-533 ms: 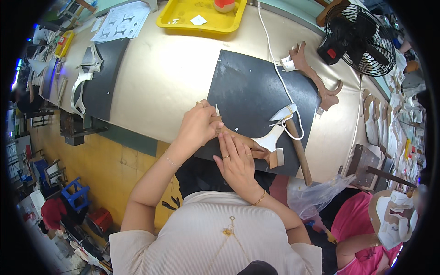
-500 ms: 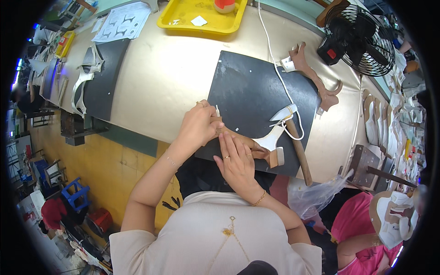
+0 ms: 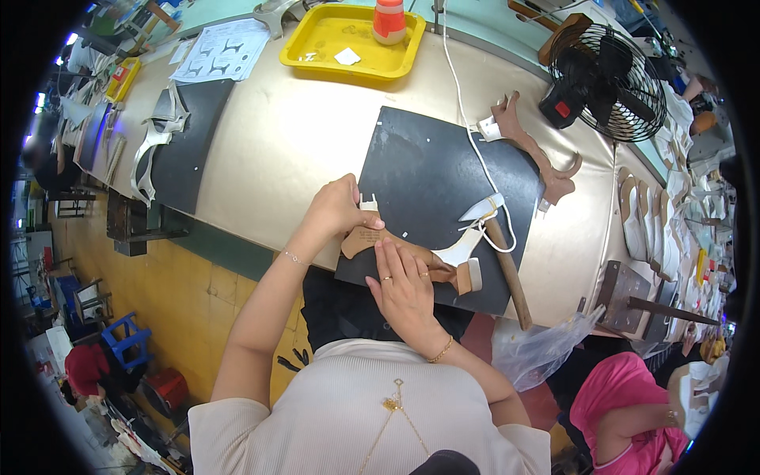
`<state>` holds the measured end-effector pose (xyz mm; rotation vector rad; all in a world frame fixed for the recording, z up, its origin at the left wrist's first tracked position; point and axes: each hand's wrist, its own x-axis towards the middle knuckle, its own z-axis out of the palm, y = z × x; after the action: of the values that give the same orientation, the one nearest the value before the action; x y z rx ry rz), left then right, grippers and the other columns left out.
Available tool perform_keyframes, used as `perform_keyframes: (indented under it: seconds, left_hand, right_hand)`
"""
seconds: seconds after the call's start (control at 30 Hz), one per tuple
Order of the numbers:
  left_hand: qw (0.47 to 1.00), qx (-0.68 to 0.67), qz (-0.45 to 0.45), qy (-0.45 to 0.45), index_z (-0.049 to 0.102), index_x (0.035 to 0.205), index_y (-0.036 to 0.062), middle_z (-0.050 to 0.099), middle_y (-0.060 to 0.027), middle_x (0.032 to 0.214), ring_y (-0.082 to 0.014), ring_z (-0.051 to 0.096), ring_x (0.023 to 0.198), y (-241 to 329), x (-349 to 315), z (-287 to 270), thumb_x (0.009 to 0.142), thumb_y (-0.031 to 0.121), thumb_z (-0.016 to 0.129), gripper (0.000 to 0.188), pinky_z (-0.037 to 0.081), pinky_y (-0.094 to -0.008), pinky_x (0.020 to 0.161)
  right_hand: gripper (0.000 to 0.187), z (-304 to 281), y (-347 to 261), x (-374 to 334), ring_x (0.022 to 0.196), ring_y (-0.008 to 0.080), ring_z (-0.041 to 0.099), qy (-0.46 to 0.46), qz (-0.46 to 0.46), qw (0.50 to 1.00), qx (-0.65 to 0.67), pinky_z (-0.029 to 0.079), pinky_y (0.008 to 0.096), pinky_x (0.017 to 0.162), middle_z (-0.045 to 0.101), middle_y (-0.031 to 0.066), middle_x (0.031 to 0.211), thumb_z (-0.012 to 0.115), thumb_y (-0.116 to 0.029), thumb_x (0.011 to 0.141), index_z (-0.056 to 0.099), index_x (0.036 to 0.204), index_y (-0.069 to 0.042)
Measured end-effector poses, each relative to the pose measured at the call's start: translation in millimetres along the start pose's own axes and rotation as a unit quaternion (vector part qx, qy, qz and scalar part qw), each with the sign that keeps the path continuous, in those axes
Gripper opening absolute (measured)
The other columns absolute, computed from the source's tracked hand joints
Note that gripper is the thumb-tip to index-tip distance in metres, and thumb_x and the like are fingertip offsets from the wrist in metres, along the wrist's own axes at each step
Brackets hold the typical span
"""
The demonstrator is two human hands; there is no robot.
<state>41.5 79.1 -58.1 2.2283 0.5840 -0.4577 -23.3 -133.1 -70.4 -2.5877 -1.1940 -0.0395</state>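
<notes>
A tan and white shoe upper (image 3: 362, 241) lies across the near edge of a black board (image 3: 412, 158). My left hand (image 3: 336, 212) pinches its left end between thumb and fingers, beside a small white tab. My right hand (image 3: 405, 289) rests on the middle of the upper, fingers stretched out and nearly flat. To the right, the upper's white strap and a folded tan and white end show. Beyond that end lies a hammer (image 3: 511, 273) with a wooden handle, its head partly behind a white cord (image 3: 483, 162).
Another brown shoe upper (image 3: 526, 138) lies at the board's far right. A yellow tray (image 3: 348, 59) holds a red and clear bottle (image 3: 389, 22). A black fan (image 3: 608, 83) stands back right. White upper pieces (image 3: 146, 154) lie on a left board. A person in pink (image 3: 609, 396) sits lower right.
The upper's left end has been spread flatter, so its tan lining and white tab show more. My left hand has shifted slightly off it. The right hand stays on the upper.
</notes>
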Motion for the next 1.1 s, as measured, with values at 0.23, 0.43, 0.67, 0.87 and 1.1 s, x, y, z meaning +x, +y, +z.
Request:
perform_keyframes:
  seconds: [0.23,0.43,0.67,0.87,1.1]
  left_hand:
    - [0.996,-0.053,-0.044,-0.05,0.041,0.079,0.0074,0.056,-0.0081,0.062,-0.0166,0.059,0.048,-3.1,7.5,0.4,0.062,0.027,0.098,0.063,0.048,-0.0323,0.041]
    - [0.947,-0.316,-0.043,0.045,0.05,0.083,0.0037,0.053,-0.0031,0.066,-0.0139,0.055,0.054,-23.3,-22.0,7.9,0.082,0.027,0.086,0.042,0.048,-0.0276,0.051]
    - [0.968,-0.159,0.059,0.184,0.061,0.097,-0.0031,0.058,-0.0149,0.097,-0.027,0.059,0.091,-43.7,-92.9,52.8,0.079,0.027,0.087,0.044,0.052,-0.0363,0.078]
    - [0.968,-0.109,0.06,0.219,0.062,0.089,-0.0028,0.057,-0.0141,0.092,-0.027,0.061,0.085,-39.5,-86.3,62.5,0.083,0.02,0.082,0.031,0.05,-0.0371,0.071]
    - [0.98,-0.125,0.036,0.151,0.062,0.081,-0.0033,0.057,-0.0129,0.083,-0.0227,0.059,0.065,-33.5,-78.0,45.2,0.085,0.021,0.08,0.031,0.048,-0.0354,0.06]
  right_hand:
    - [0.064,-2.5,0.0,1.7,0.123,0.0245,0.052,-0.002,-0.009,1.0,-0.001,0.039,0.0381,0.105,0.054,0.0132,0.139,0.07,-0.032,0.089,0.054,0.14,0.002]
    - [0.061,-1.2,-1.1,4.9,0.124,0.0293,0.052,-0.002,0.001,0.999,0.036,0.039,0.0431,0.105,0.056,0.0145,0.137,0.072,-0.026,0.088,0.054,0.139,0.003]
    - [0.059,-3.5,3.7,5.6,0.122,0.0306,0.053,0.006,0.002,0.997,0.075,0.039,0.0438,0.103,0.057,0.0146,0.133,0.067,-0.01,0.083,0.055,0.139,0.001]
    - [0.058,-4.1,6.8,9.4,0.12,0.026,0.054,-0.012,-0.024,0.999,0.022,0.039,0.0407,0.101,0.058,0.012,0.131,0.06,-0.009,0.086,0.054,0.144,-0.004]
    - [0.06,2.8,2.1,17.4,0.119,0.025,0.053,-0.011,0.004,1.0,-0.011,0.038,0.0401,0.1,0.056,0.0089,0.129,0.061,-0.01,0.086,0.053,0.145,-0.005]
